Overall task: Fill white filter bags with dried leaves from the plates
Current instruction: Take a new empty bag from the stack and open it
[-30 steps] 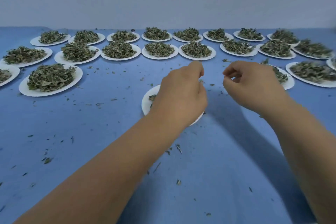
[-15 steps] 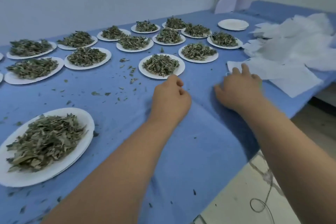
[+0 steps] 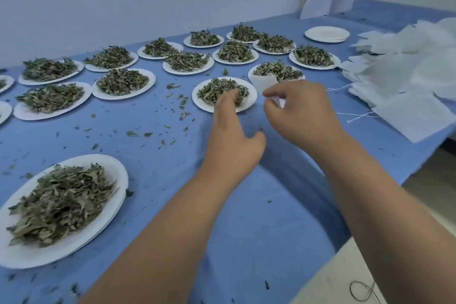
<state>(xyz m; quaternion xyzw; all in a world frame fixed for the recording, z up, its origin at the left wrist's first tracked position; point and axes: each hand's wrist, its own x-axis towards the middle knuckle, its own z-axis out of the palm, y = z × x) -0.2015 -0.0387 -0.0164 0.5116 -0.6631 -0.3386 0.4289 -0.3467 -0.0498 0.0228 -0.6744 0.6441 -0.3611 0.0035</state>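
Filter bag (image 3: 265,84) — a thin, white, papery sheet — is pinched between the thumb and curled fingers of the right hand (image 3: 302,112), just right of the nearest middle plate. Its visible part stands up from the pinch and leans away toward the far plates, covering the near rim of a second plate (image 3: 250,73). The hand hides its lower part, so I cannot tell the long axis of the filter bag.

The left hand (image 3: 233,136) reaches forward with fingers stretched and the thumb spread wide. Its fingertips dip into the dried leaves (image 3: 214,89) heaped on a round white plate (image 3: 201,103); it grips nothing that shows. The leaves are crinkled, grey-green and matte, mixed with thin stems.

More such plates, each with a loose mound, lie in rows across the blue cloth of the counter (image 3: 246,205). A large one (image 3: 117,180) sits at the near left. Leaf crumbs (image 3: 172,126) speckle the cloth between them. At the far right a stack of bare plates (image 3: 327,33) lies beside a ragged heap of flat white bags (image 3: 407,76) — square-cut and fibrous, with thin white strings (image 3: 355,118) trailing out. A dark wire loop (image 3: 362,291) lies on the floor below the counter edge.
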